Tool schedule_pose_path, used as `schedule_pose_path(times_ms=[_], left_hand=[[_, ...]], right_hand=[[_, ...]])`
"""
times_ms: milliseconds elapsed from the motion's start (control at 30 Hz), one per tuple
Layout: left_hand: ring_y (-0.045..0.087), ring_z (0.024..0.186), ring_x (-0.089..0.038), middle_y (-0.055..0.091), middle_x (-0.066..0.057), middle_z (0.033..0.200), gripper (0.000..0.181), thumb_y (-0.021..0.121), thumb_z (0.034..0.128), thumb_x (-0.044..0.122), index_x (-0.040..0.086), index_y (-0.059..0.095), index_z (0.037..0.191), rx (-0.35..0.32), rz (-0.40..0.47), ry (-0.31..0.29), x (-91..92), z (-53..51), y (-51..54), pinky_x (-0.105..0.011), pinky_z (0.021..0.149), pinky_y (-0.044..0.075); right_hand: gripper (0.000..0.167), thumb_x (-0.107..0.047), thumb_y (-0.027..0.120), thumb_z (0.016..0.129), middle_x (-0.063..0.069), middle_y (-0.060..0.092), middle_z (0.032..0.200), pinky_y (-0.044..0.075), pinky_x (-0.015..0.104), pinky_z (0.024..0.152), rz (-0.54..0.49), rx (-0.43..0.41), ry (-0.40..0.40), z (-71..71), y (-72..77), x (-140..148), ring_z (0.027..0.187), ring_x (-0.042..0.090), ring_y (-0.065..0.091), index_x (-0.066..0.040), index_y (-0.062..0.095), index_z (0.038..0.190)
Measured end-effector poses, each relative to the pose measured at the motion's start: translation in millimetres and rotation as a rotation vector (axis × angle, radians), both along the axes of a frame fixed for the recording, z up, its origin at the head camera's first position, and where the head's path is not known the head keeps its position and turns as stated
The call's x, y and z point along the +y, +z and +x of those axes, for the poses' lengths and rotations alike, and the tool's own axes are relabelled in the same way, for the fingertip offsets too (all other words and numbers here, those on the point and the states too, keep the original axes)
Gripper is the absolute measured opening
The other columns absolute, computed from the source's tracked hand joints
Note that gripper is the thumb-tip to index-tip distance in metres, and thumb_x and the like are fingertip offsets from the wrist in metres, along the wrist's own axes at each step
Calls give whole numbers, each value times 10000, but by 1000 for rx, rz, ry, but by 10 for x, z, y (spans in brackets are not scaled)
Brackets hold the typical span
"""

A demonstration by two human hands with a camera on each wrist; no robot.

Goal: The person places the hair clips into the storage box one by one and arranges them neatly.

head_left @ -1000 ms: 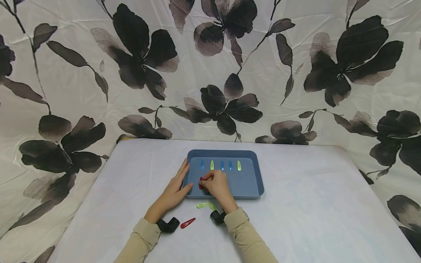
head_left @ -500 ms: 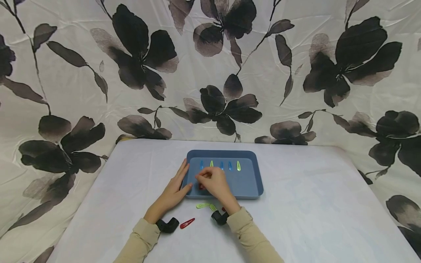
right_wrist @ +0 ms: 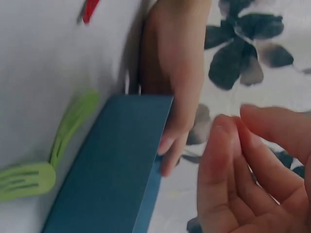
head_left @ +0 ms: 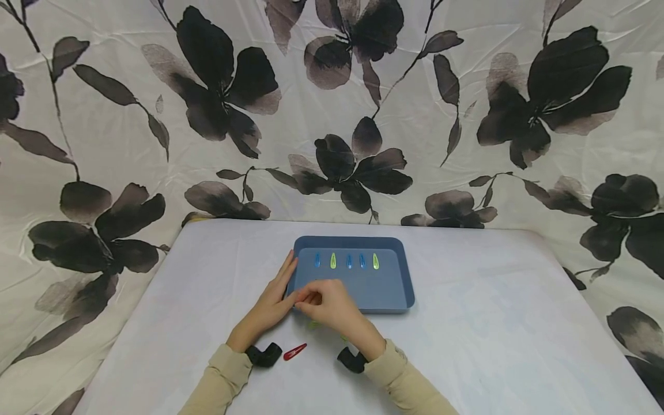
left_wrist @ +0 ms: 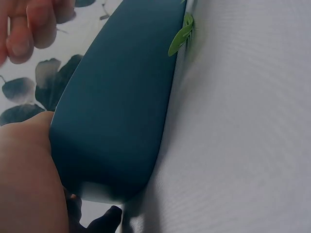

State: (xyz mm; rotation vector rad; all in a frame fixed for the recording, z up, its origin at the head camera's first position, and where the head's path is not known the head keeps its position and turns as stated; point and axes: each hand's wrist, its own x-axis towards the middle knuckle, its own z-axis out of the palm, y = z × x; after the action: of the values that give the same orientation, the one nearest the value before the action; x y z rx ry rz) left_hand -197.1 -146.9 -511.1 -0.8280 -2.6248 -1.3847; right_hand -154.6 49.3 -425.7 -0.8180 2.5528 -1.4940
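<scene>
Hair clips (head_left: 334,261), three blue and two green, lie in a row beyond the right hand (head_left: 332,304), whose fingers are loosely bent, thumb close to their tips. That hand is above the tray's (head_left: 386,294) near left corner; the left hand (head_left: 270,301) rests straight-fingered along the left wall. Two green clips (right_wrist: 73,121) lie beside the near wall, a red clip (head_left: 295,352) by the left wrist. Tray floor stretches rightward, wide table (head_left: 477,323) beyond.
</scene>
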Motion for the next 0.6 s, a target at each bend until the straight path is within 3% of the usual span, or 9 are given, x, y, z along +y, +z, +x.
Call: schedule_pose_path(times_ms=[267, 467, 600], left_hand=[[125, 1501, -330, 64, -144, 1657, 717, 582, 988, 168, -24, 200, 1563, -1, 1, 8, 5, 0, 12, -613, 1135, 198], [103, 1509, -297, 49, -90, 1666, 721, 578, 994, 189, 7, 192, 1575, -35, -3, 17, 3, 3, 19, -598, 1146, 187], [97, 1509, -304, 51, -110, 1664, 721, 577, 995, 186, 1, 187, 1574, -29, 1, 16, 7, 2, 13, -602, 1144, 185]], right_hand=[[53, -19, 763, 831, -33, 671, 769, 443, 116, 595, 212, 48, 166, 176, -92, -109, 646, -40, 526, -64, 754, 858], [103, -96, 810, 801, -98, 623, 840, 412, 123, 625, 424, 91, 195, 292, -214, -164, 738, -19, 508, -138, 775, 889], [96, -99, 810, 797, -111, 606, 844, 396, 120, 610, 482, 146, 181, 354, -237, -186, 788, -8, 494, -174, 787, 852]])
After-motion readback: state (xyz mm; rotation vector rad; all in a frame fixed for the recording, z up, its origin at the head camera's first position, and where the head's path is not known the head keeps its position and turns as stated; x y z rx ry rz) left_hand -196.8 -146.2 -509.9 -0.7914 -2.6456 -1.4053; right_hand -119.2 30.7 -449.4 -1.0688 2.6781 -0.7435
